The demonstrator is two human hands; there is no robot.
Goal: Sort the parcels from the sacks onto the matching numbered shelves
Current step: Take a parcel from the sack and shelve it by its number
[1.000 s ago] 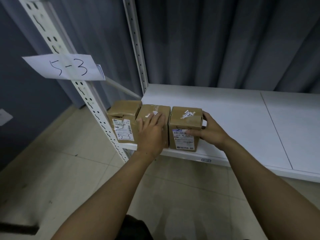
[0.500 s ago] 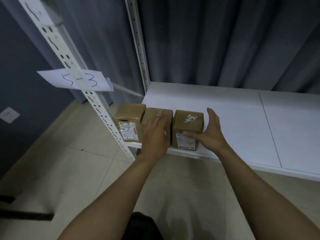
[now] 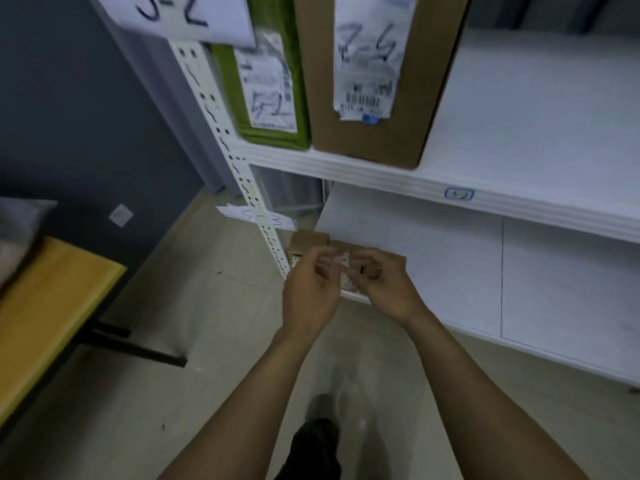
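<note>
Two hands hover side by side in front of the lower shelf's front edge, both released. The left hand (image 3: 311, 289) and the right hand (image 3: 385, 289) have loosely curled fingers, their tips nearly meeting, and neither grips anything, though motion blur softens the fingertips. Just behind them, small brown parcels (image 3: 308, 241) stand in a row at the left front corner of the lower shelf (image 3: 433, 268), partly hidden by the hands. How many there are cannot be told. Beside the parcels rises the white perforated upright (image 3: 221, 133), carrying a paper label (image 3: 260, 216) marked 5-3. Above, the upper shelf (image 3: 526, 133) holds a green parcel (image 3: 273, 84) next to a tall brown box (image 3: 377, 77), each with a handwritten shipping sticker. A second paper label (image 3: 183, 15) sits at the top of the upright. Left of the rack, a yellow-topped table (image 3: 52, 289) stands on the pale tiled floor (image 3: 207, 341).
</note>
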